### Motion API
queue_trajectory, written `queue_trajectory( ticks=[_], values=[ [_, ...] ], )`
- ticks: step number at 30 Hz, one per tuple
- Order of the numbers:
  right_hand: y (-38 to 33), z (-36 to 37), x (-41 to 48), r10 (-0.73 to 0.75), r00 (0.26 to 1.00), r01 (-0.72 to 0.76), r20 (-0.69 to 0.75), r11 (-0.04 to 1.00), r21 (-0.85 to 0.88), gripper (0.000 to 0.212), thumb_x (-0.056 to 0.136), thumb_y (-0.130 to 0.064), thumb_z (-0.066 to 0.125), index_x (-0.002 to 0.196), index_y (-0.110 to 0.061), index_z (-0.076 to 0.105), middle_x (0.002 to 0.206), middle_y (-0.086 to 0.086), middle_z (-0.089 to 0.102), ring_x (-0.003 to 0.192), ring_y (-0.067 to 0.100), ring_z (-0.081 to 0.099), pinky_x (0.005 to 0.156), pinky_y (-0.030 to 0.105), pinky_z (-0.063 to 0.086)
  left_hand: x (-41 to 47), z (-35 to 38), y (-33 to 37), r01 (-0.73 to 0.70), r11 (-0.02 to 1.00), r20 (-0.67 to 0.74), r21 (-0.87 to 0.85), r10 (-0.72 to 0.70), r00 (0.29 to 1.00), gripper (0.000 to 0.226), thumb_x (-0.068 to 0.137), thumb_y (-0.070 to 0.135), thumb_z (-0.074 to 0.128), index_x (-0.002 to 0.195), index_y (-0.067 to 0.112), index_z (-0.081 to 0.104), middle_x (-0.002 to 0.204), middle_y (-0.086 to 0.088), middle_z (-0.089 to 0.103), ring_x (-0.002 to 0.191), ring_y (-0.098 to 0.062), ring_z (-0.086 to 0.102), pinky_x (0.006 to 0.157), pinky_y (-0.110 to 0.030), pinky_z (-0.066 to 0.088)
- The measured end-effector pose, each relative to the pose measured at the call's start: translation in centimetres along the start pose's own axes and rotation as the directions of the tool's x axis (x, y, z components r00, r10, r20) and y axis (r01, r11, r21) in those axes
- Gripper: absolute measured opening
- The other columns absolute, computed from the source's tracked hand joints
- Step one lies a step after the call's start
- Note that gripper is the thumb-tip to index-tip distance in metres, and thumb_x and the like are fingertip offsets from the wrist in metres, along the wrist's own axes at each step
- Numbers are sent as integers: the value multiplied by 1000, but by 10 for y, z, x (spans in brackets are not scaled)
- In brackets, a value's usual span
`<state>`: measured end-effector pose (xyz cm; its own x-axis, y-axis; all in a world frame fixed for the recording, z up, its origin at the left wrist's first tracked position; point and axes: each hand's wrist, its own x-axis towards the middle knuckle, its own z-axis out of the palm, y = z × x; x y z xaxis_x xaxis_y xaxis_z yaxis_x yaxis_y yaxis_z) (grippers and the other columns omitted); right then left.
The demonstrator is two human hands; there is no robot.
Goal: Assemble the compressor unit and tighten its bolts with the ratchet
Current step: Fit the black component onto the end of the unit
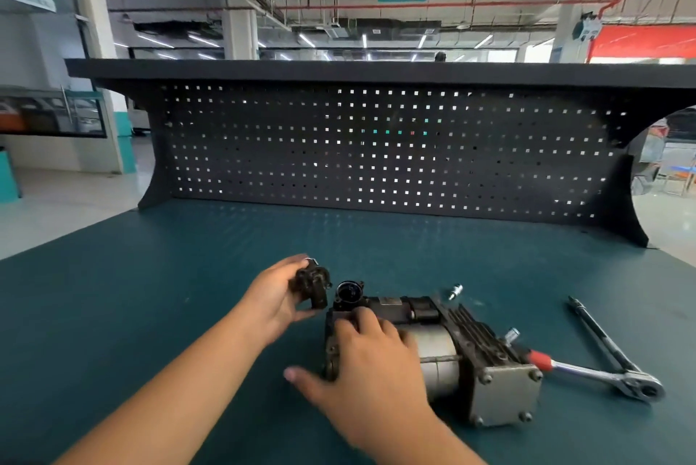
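Lower centre, the left hand (277, 299) curls its fingers round a small black part (314, 285) beside the compressor unit (470, 359) on the worktop (150, 276). The right hand (373, 355) lies on the unit, fingers relaxed, thumb splayed. The ratchet (602, 376) lies lower right.

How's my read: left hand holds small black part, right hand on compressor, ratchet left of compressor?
Wrong on the ratchet: head view shows it lying right of the compressor. Left hand holds the small black part, right hand rests on the compressor.

Blurred dark part (312, 285), possibly a valve
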<state>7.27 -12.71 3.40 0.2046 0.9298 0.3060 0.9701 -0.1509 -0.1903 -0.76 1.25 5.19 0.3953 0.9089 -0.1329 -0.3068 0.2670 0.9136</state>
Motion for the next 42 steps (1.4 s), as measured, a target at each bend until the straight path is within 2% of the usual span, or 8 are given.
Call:
queue_trajectory(
  ticks=[4,7,10,14,20,25,29,42],
  values=[
    [-11,14,-6,9,963,-24,-268,998,-54,47,38,-43,86,75,-22,65,89,5,62,77,23,65,78,52,54,-10,-3,1,105,994,22,36,-105,994,29,96,23,41,122,19,55,94,-12,69,80,-22,59,75,-39,43],
    [-1,24,-7,-64,931,82,-358,996,36,42,35,-32,85,68,-22,62,80,-2,61,67,17,64,69,39,57,-15,-6,5,139,982,94,126,-151,984,33,93,43,46,115,21,57,86,-7,72,77,-17,55,74,-36,40],
    [5,22,-9,-135,907,161,-399,986,32,37,39,-33,81,68,-24,59,75,-8,56,64,14,59,65,27,54,-22,-6,6,51,965,150,256,-91,985,27,89,29,57,114,21,52,89,-5,73,81,-14,57,72,-33,41],
    [22,21,-19,-257,877,301,-406,952,48,25,54,-27,71,72,-21,54,78,-6,52,73,12,49,72,25,43,-32,-6,5,-68,931,245,358,-24,969,39,91,-1,53,123,19,42,103,-10,72,86,-11,63,69,-27,45],
    [56,7,-40,-339,851,429,-401,890,158,19,64,-23,61,82,-16,62,78,-2,51,78,14,49,80,28,36,-38,-13,13,-296,800,382,523,91,920,22,92,12,54,114,15,58,97,-7,73,87,-16,56,76,-28,40],
    [79,-5,-52,-383,845,496,-372,823,279,31,66,-28,59,93,-16,67,90,-2,61,91,9,56,88,23,35,-49,-7,12,-159,852,412,498,-72,908,34,88,29,51,107,5,67,73,-3,66,61,-9,52,59,-19,42],
    [97,-13,-58,-393,857,505,-333,764,401,28,66,-24,62,94,-18,66,97,-8,60,104,-4,53,92,18,34,-56,7,10,-113,833,411,541,-145,900,30,97,20,44,116,2,59,69,-2,63,58,-9,51,56,-18,41],
    [162,-25,-81,-347,914,402,-211,704,585,39,78,-10,71,111,-30,69,122,-16,60,129,5,45,105,22,36,-65,43,15,-52,782,393,621,-253,884,22,98,17,46,99,8,65,66,-4,65,52,-8,54,51,-19,44]
  ],
)
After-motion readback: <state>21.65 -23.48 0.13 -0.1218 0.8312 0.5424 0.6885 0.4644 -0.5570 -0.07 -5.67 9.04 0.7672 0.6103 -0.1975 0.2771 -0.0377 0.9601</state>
